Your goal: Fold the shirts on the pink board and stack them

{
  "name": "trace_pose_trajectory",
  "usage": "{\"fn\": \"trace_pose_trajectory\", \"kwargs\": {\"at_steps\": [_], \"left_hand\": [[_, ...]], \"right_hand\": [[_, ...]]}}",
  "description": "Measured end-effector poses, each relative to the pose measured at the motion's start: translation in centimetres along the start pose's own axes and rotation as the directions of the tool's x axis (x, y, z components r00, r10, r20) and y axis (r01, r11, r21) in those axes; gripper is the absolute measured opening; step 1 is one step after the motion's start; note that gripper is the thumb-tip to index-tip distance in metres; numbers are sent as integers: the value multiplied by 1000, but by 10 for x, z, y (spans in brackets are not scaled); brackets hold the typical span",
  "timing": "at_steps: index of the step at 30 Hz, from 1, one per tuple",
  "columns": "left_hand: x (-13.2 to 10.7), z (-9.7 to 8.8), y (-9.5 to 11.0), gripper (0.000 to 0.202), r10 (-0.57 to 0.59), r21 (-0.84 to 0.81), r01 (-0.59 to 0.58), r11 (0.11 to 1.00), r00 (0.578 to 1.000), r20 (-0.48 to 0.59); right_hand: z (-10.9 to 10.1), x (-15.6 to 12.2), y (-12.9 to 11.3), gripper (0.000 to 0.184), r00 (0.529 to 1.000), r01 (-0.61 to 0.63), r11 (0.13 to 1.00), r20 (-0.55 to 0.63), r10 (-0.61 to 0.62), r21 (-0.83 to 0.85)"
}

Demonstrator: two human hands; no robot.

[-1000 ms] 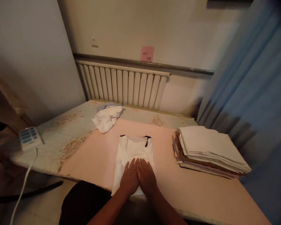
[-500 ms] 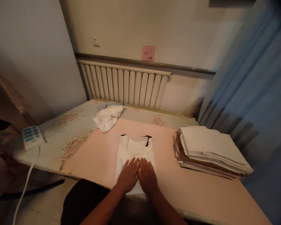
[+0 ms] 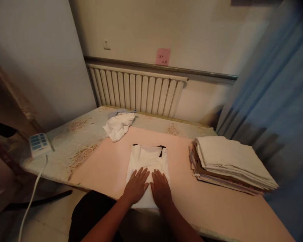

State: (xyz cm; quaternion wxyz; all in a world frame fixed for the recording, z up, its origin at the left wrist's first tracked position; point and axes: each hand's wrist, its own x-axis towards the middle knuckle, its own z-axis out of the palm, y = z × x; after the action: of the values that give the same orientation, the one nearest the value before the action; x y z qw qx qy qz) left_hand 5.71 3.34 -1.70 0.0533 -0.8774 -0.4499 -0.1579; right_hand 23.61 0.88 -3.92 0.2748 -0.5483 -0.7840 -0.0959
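Observation:
A folded white garment (image 3: 147, 159) with black trim at its far edge lies on the pink table surface (image 3: 108, 168) in front of me. My left hand (image 3: 136, 185) rests flat on its near part, fingers spread. Beside it my right hand (image 3: 161, 187) also lies flat on the cloth with fingers stretched out. The two hands are a small gap apart, and neither grips anything.
A stack of folded cloths (image 3: 229, 163) stands at the right. A crumpled white cloth (image 3: 119, 125) lies at the far left of the pink surface. A power strip (image 3: 39, 144) with a white cable sits at the table's left corner. A radiator (image 3: 136, 89) and blue curtain (image 3: 275, 101) stand behind.
My hands have drawn slightly apart on the garment and their fingers have spread. The camera view has shifted a little, moving everything rightward in the picture.

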Motion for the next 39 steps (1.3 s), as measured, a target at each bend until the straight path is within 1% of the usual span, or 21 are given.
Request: {"fn": "trace_pose_trajectory", "kwargs": {"at_steps": [4,8,14,20,27,30,33,35,37,39], "left_hand": [[-1,1,-7,53,-26,16,26,1000,1000,-3],[-2,3,-15,53,-39,25,38,999,999,14],[4,7,-27,54,-94,14,94,996,995,14],[12,11,-38,53,-97,-13,98,995,995,11],[25,19,-49,50,-101,-43,100,994,995,-11],[28,24,-52,49,-106,-65,104,992,994,-31],[29,22,-53,47,-129,-79,124,989,990,-57],[31,15,-52,45,-171,-77,164,983,980,-98],[32,5,-48,42,-203,-81,192,978,965,-165],[32,-3,-40,40,-182,-102,162,981,954,-239]], "right_hand": [[2,-1,1,41,1000,17,1000,-17,-17,-26],[2,-1,0,41,1000,12,1000,-10,-12,-24],[-2,1,-1,42,1000,-12,1000,26,12,0],[-2,3,-2,46,995,-51,999,79,52,-10],[-6,4,1,50,989,28,994,145,-12,-106],[-7,5,0,53,987,31,991,158,-10,-131],[-7,5,-2,54,987,37,989,159,-14,-141],[-8,6,-2,55,986,41,988,166,-16,-150],[-8,6,-3,56,985,44,986,172,-16,-161],[-8,6,-3,57,985,45,985,174,-16,-165]]}}
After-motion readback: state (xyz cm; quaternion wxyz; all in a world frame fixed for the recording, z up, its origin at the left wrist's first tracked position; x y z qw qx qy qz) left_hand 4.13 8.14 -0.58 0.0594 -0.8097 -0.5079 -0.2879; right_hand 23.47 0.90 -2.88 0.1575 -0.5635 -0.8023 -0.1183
